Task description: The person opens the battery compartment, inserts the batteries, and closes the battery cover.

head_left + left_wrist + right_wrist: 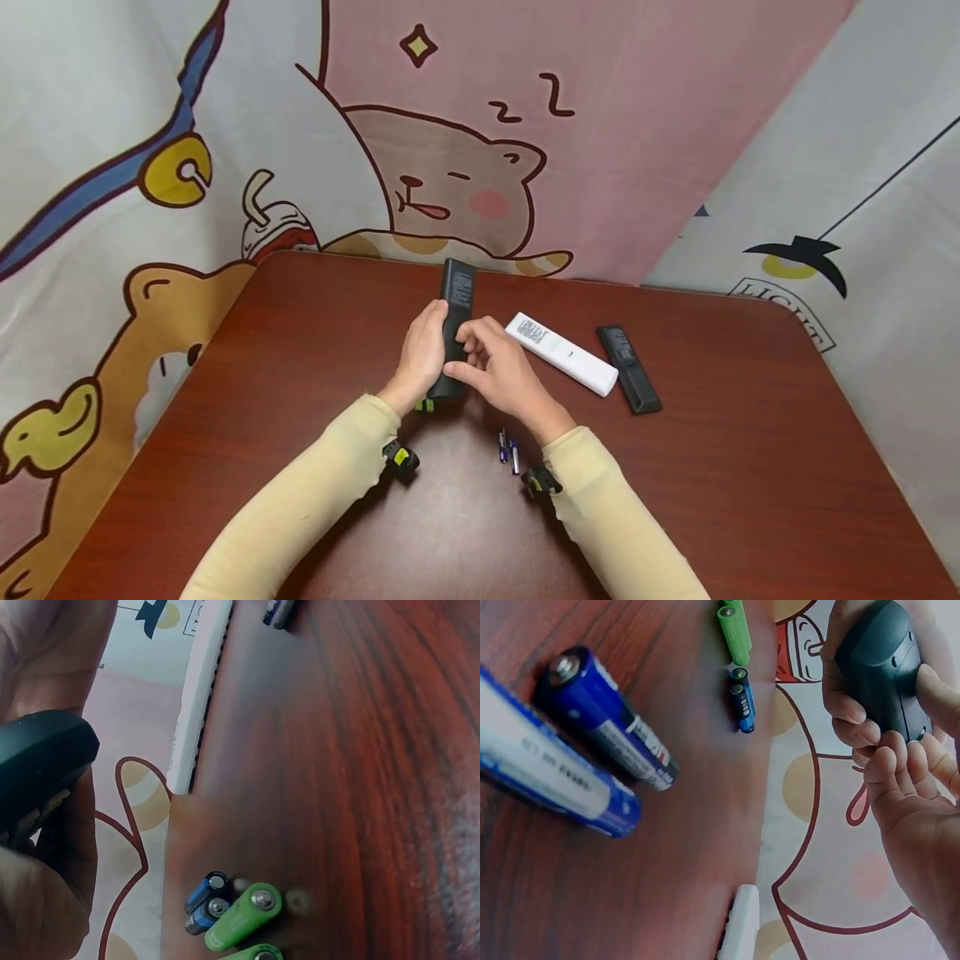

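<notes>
A black remote control (461, 292) is held up above the table with its labelled back facing up. My left hand (423, 346) grips it along its left side. At its right edge, my right hand (510, 371) has its fingers curled, with the thumb against the lower back. In the right wrist view, the thumb and fingers of the right hand (922, 817) pinch the remote (877, 660) near its end. The remote's button side shows only slightly in the left wrist view, and its middle is partly hidden by the hands.
A white remote (562, 354) and a second black remote (630, 371) lie face down to the right, ends close together. Two blue-and-white batteries (607, 720) lie near the right wrist. Green batteries (247, 915) and two small blue batteries (206, 900) lie below the left hand.
</notes>
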